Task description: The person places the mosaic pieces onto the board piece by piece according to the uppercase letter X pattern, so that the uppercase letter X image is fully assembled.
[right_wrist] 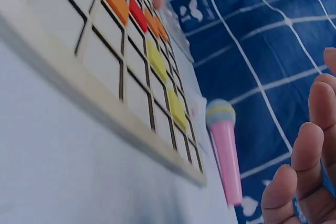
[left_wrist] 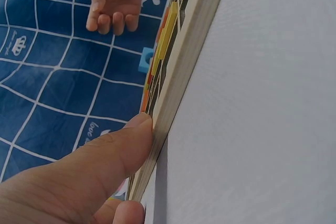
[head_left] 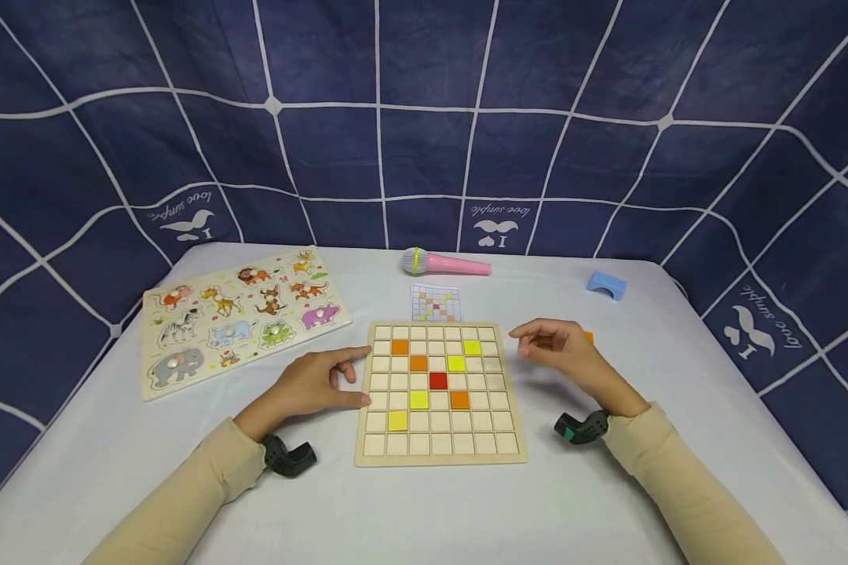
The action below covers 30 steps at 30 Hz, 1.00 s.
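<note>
A wooden grid board (head_left: 374,453) lies flat in the middle of the table. Coloured tiles cross it in two diagonals: a red tile (head_left: 438,380) at the centre, orange tiles (head_left: 460,400) along one line and yellow tiles (head_left: 397,421) along the other. My left hand (head_left: 316,382) touches the board's left edge with thumb and forefinger spread apart. To the right of the board, my right hand (head_left: 560,351) hovers with loosely bent fingers, apart from it and holding nothing visible. An orange piece (head_left: 590,337) shows partly from behind that hand. Beyond the board lies a pattern card (head_left: 435,302).
An animal peg puzzle (head_left: 246,318) occupies the table's back left. Behind the card lies a pink toy microphone (head_left: 459,265). A blue arched block (head_left: 606,286) sits at the back right. Dark blue gridded cloth (head_left: 424,149) hangs around the table.
</note>
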Motion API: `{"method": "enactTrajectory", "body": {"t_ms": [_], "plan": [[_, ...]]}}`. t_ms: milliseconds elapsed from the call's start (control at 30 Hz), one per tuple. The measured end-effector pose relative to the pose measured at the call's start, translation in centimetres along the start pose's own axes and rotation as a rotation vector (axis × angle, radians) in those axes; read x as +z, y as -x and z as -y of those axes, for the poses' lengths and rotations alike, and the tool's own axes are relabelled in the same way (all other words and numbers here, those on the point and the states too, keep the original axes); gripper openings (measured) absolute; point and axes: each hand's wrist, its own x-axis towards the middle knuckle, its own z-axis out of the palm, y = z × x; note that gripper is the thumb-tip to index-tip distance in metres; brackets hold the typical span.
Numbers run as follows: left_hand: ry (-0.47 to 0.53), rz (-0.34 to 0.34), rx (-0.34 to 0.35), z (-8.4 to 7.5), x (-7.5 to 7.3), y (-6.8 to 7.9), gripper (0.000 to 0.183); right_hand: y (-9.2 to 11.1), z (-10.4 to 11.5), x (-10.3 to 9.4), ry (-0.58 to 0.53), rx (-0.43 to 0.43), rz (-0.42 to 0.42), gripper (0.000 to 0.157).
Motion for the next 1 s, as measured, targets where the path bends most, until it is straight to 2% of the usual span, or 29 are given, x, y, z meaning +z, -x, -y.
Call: {"method": "enactTrajectory", "body": {"t_ms": [267,467,600,733,900,1000], "plan": [[0.004,-0.010,0.013,0.0,0.0,0.1,0.083,1.0,-1.4,-3.3,-0.076,-0.092,-0.206,0.019],[0.005,-0.006,0.011,0.1,0.0,0.1,0.083,1.7,-3.0,-6.0,-0.104,-0.095,-0.367,0.019],[-0.001,-0.003,0.005,0.1,0.0,0.1,0.083,2.3,-4.1,-7.6,-0.057,-0.064,-0.467,0.020],[-0.003,-0.001,0.005,0.0,0.1,0.0,0.084,2.8,-5.2,-8.8,0.025,0.012,-0.541,0.018],[-0.006,-0.005,0.003,0.1,0.1,0.0,0.084,3.1,-6.2,-9.6,0.151,0.113,-0.573,0.022],[-0.008,-0.007,0.003,0.1,0.0,0.0,0.084,3.3,-6.7,-10.1,0.200,0.130,-0.563,0.028]]}}
